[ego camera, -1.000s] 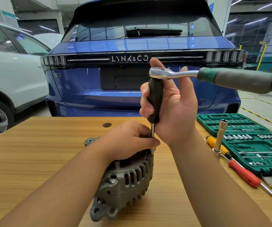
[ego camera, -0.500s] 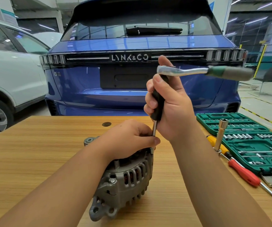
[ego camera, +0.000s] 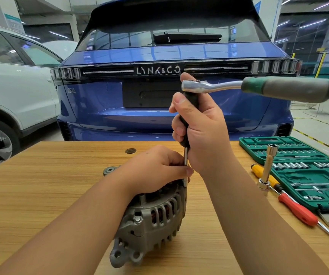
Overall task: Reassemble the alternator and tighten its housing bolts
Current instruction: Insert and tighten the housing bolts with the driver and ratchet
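A grey alternator lies on the wooden table in front of me. My left hand rests on top of it and pinches the thin metal shaft of an upright driver where it meets the housing. My right hand grips the driver's black handle. A chrome ratchet sits on the handle's top, its green and grey grip pointing right. The bolt under the shaft's tip is hidden by my left fingers.
A green socket set case lies open at the table's right. In front of it are a yellow screwdriver, a red screwdriver and a standing extension with socket. A small pulley lies behind the alternator. A blue car stands behind the table.
The ratchet's grip swung away from me and then back toward me on the right. My right hand shifted its hold on the black handle. My left hand and the alternator stayed put.
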